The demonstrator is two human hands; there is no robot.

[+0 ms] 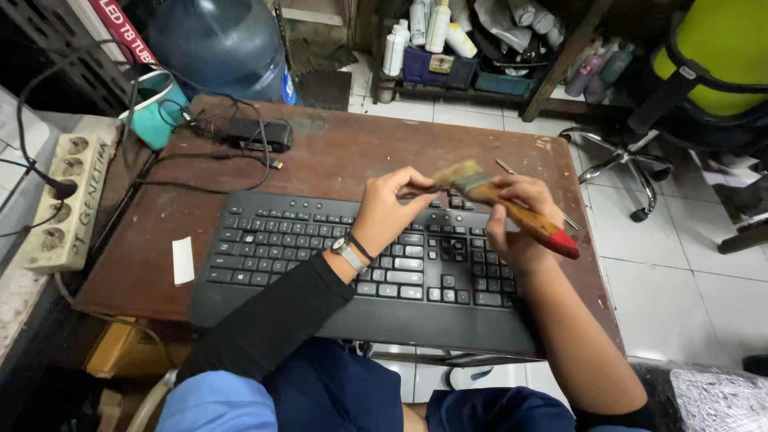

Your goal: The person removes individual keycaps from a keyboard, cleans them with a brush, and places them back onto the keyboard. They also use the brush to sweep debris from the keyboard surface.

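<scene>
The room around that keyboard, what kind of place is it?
Probably a small repair or cleaning workshop. A worn wooden table holds the black keyboard, the right hand grips a paintbrush, and a low shelf of plastic bottles stands behind.

Cables (216,128) behind; bare table (144,264) left.

Paintbrush (512,206): wooden handle with red tip pointing to 4 o'clock, worn bristles toward 10 o'clock, tilted above the black keyboard (320,264).

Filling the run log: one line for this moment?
right hand: holds brush | left hand: pinches bristles | keyboard: below on table
</scene>
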